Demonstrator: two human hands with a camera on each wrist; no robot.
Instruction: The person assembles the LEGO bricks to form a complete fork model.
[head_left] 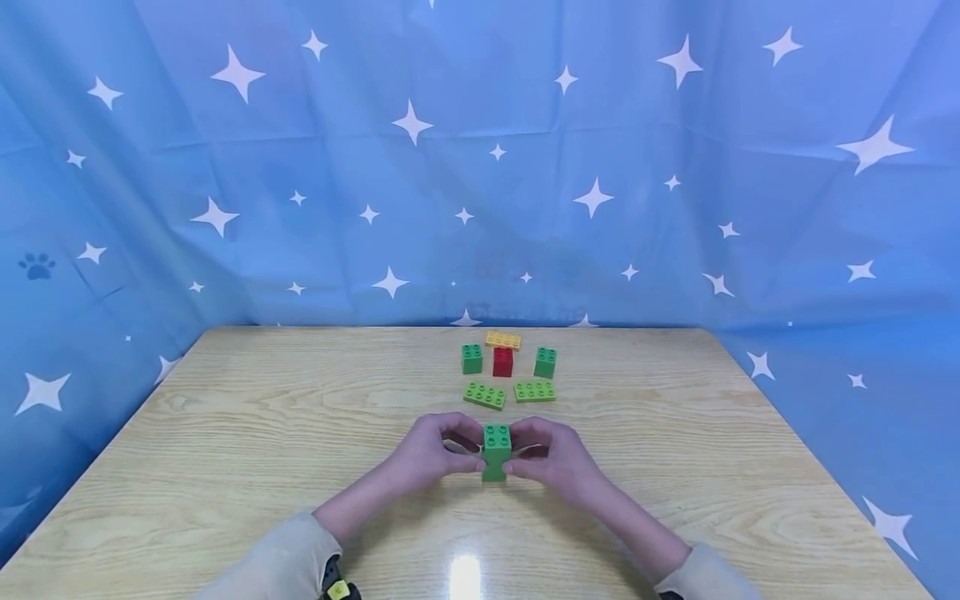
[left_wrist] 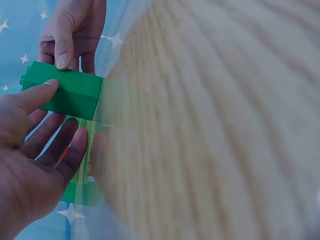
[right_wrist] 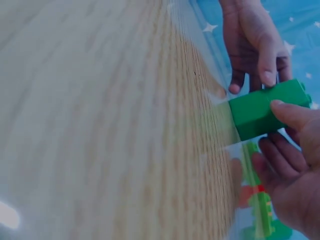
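A stack of two green toy bricks [head_left: 496, 457] stands upright near the middle of the table, studs on top. The seam between the two shows in the left wrist view across the green bricks [left_wrist: 70, 90]. My left hand [head_left: 437, 446] pinches the stack from the left, thumb on the near face and fingers behind. From the right, my right hand [head_left: 552, 454] grips it the same way. In the right wrist view the thumb of the right hand [right_wrist: 295, 160] presses on the green side, opposite the left hand [right_wrist: 250, 42].
Beyond the hands lie two flat lime bricks [head_left: 484, 396] [head_left: 535, 391]. Farther back are a green brick [head_left: 472, 359] on the left, a red brick [head_left: 502, 362], another green brick [head_left: 545, 362] and a flat yellow brick [head_left: 503, 340]. A starry blue curtain [head_left: 480, 167] hangs behind the wooden table [head_left: 300, 417].
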